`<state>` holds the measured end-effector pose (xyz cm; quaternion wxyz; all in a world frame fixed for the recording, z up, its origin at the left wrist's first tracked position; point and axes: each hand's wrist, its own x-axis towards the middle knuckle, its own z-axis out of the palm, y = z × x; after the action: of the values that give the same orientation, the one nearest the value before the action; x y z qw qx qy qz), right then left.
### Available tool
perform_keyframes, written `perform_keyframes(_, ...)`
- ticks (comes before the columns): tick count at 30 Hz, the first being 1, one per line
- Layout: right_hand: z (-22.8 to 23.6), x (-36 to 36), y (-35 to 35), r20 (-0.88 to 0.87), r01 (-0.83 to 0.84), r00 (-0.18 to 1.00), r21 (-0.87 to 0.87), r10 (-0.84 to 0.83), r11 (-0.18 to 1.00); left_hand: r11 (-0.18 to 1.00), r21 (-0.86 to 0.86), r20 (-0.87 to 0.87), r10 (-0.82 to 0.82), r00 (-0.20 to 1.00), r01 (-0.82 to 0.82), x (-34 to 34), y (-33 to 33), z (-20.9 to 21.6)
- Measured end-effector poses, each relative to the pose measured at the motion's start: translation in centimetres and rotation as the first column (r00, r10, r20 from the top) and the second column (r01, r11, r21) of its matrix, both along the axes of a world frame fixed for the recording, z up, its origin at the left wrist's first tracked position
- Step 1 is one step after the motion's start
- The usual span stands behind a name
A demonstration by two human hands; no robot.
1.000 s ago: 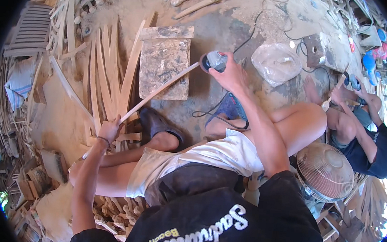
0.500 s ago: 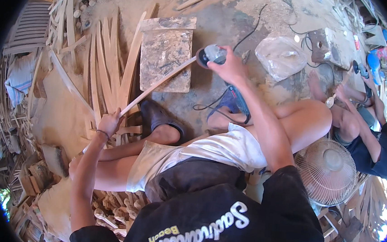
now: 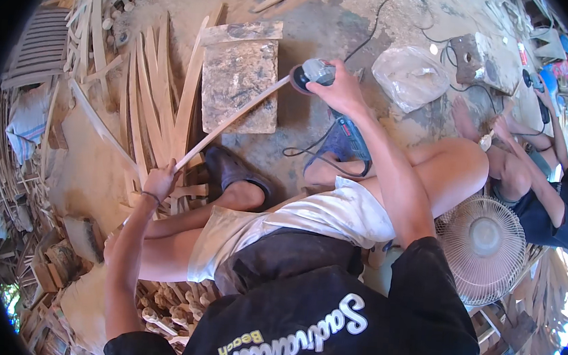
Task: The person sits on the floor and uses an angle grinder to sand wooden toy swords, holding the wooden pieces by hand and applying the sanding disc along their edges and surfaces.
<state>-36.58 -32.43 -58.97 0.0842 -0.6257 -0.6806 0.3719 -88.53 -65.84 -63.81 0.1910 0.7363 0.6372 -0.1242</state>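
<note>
Stick (image 3: pixel 233 123) slants across the middle of the head view, passing over the block (image 3: pixel 236 67) in front of me. The left hand (image 3: pixel 161 182), left of centre, is closed round its lower part, presumably steadying it. Above centre, the right hand (image 3: pixel 341 92) grips the grinder (image 3: pixel 320 73), apparently angled so its disc (image 3: pixel 297 80) meets the upper end. Whether the block bears weight, I can't tell.

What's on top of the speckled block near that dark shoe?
A flat board lies across the far end of the speckled block. A long stick in the left hand crosses over its near right corner. What's under both is hidden. I can't tell whether the stick touches.
</note>
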Motion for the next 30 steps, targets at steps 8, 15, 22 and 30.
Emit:
perform_keyframes(8,-1.6,1.0,0.2,-0.078,0.086,0.992,-0.116,-0.096,0.990,1.000,0.000,0.040,0.020,0.999,-0.020,-0.2,-0.8,-1.0)
perform_keyframes(15,-0.7,1.1,0.4,-0.119,0.099,0.986,-0.170,-0.121,0.980,1.000,0.002,0.010,0.004,1.000,-0.004,0.0,-0.5,-1.7)
perform_keyframes(22,5.9,-3.9,-3.8,0.153,-0.174,0.971,-0.079,0.184,0.982,0.997,-0.060,-0.063,0.036,0.997,-0.040,-0.3,-1.7,-1.1)
perform_keyframes(30,4.7,-1.5,-0.8,0.207,-0.042,0.977,-0.059,0.054,0.997,0.999,-0.054,-0.044,-0.008,0.999,0.005,-0.7,-0.2,-1.8)
